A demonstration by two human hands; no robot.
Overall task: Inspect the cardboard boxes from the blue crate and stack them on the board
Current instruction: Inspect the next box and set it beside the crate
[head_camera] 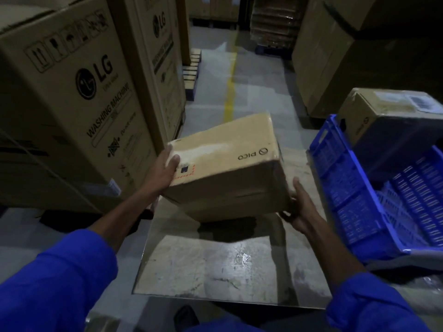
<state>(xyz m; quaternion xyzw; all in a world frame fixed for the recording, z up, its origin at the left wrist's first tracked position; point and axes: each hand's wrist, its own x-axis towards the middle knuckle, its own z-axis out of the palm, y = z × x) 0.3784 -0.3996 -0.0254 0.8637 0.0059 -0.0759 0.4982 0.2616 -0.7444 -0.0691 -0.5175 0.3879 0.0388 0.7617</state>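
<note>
A person in blue sleeves is holding a brown cardboard box (227, 161) in the air over the far half of a flat board (215, 267) that is lying on the floor. The box is tilting, with its far end up and its near right corner low. Its long side is running from the near left to the far right. The word PICO on top is reading upside down.

The left hand (163, 173) is gripping the box's left end, with the thumb on top. The right hand (299, 207) is cupping the low right corner, with its fingers curling under it.

Just beside the board's right edge, a blue crate (340, 188) is sitting tipped, with one more box (393, 123) resting in its far end.

Tall washing machine cartons (72, 92) are standing past the board's left edge. A yellow line (229, 99) is running down the grey floor (211, 92) beyond the far edge. The room is dim.
</note>
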